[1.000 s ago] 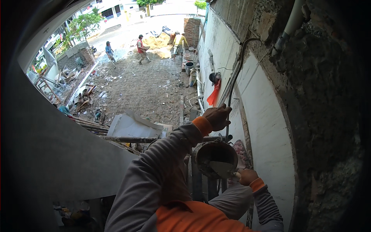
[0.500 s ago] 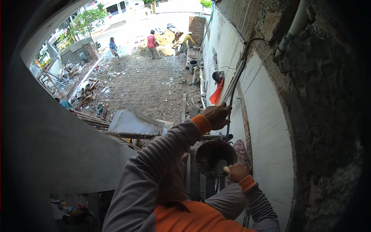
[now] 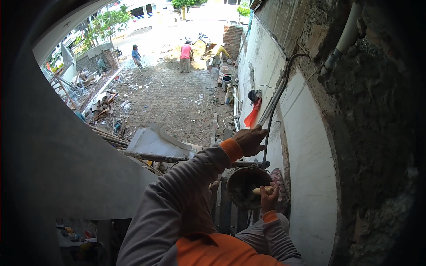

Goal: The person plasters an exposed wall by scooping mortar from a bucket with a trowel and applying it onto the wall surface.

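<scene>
Right hand (image 3: 269, 200) has shifted left, bringing its gripped trowel (image 3: 258, 191) over the bucket (image 3: 234, 182); hold of left hand (image 3: 251, 141) cannot be determined.

Pale-handled trowel (image 3: 257, 191) over a round, grey-smeared bucket's (image 3: 237, 179) open mouth

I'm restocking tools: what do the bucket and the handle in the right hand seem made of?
Bucket: probably plastic, dull, going by its round rim; grey crust leaves it open.
Handle: wood or plastic, pale and smooth-looking; I can't tell which.

Head cam, fisheye, angled dn.
</scene>
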